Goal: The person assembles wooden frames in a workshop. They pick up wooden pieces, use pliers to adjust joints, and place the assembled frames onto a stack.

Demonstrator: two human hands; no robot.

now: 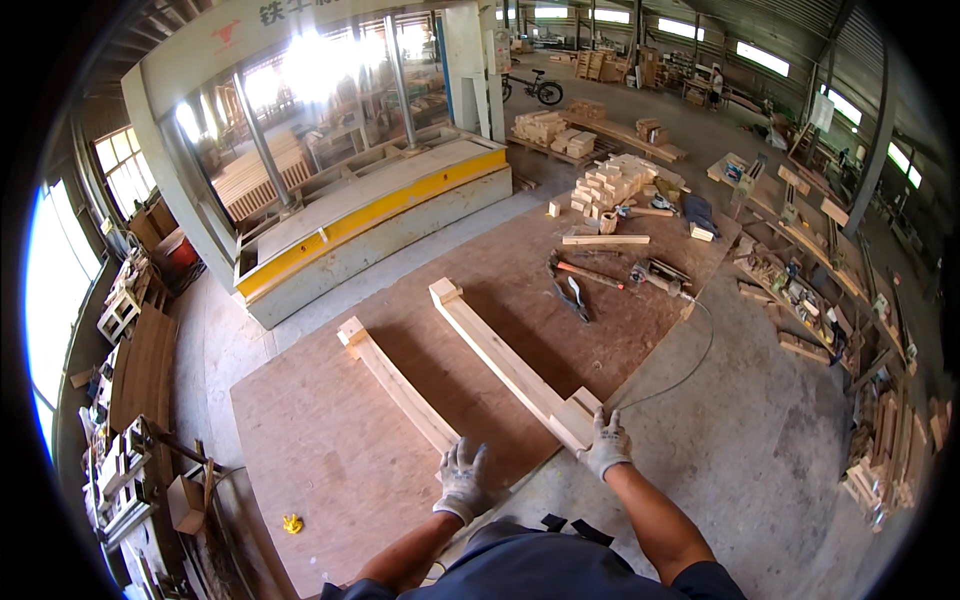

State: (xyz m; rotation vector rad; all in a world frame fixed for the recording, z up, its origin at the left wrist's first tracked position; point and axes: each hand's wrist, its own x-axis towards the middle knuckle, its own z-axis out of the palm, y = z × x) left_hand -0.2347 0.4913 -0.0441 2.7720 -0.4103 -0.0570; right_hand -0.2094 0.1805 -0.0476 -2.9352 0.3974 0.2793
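Two pale wooden beams lie side by side on a brown plywood sheet (310, 440), running away from me. The left beam (400, 388) has a small block across its far end. My left hand (465, 482), in a whitish work glove, is at its near end with thumb and fingers apart. The right beam (500, 358) carries a block at its far end and a larger wooden block (577, 405) at its near end. My gloved right hand (606, 446) grips this near end beside the block; part of its grasp is hidden.
Beyond the beams lie a hammer (592, 275), a nail gun (662, 277) with its hose, and a wood strip (605, 240). Wooden blocks (610, 185) are piled farther back. A large press (375, 215) stands far left; a yellow scrap (292, 524) lies near left.
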